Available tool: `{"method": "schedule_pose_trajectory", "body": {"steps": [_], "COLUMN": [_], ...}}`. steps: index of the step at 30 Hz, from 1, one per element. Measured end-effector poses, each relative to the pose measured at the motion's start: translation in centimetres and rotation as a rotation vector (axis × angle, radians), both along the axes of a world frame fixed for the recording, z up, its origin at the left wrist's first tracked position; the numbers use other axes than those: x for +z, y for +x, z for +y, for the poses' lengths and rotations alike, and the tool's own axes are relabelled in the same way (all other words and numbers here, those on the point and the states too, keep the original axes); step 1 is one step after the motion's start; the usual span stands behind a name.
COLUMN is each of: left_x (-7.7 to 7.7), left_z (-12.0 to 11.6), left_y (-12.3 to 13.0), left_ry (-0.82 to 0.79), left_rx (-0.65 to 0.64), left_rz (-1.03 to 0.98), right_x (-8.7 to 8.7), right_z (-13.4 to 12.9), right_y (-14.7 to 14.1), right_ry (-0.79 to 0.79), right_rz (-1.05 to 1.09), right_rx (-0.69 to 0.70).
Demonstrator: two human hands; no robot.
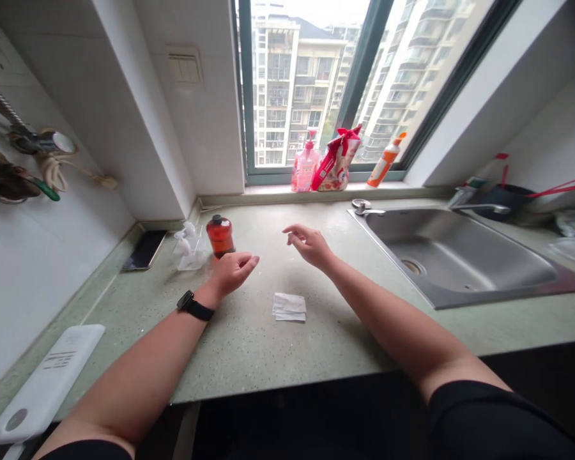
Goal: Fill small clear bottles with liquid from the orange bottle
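My left hand, with a black watch on its wrist, is over the counter just in front of a reddish-brown bottle with a black cap. Its fingers are curled in a loose fist with the thumb along the top, and nothing shows in them. My right hand is raised over the counter to the right, index finger stretched out and the others bent, holding nothing. Between my forearms lies a folded white tissue, touched by neither hand. Left of the bottle stands a clear plastic container with crumpled white material at it.
A steel sink is set into the counter at right. A phone and a long white device lie at left. On the windowsill stand a pink pump bottle, a red bag and an orange-and-white bottle.
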State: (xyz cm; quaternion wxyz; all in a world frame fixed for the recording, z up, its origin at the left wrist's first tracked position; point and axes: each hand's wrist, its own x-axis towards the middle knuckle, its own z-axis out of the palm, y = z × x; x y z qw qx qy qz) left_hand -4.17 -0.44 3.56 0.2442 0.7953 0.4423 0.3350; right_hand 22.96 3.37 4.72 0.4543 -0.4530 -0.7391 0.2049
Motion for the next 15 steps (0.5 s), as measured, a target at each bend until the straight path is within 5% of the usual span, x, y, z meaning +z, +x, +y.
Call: {"method": "schedule_pose_trajectory", "body": {"steps": [9,15], "left_x": [-0.3,-0.7], "left_z": [-0.9,-1.1], "left_y": [1.4,1.3], "left_ry": [-0.114,-0.132], "left_rx": [-0.117,-0.091], "left_rz": [0.031,-0.006], "right_x": [-3.7,-4.1], "right_z": [-3.2,-5.2], "right_y": [-0.4,-0.1], "right_ry": [-0.219,-0.385], "right_rz": [-0.035,0.072], "right_rx": [0.195,0.361]}}
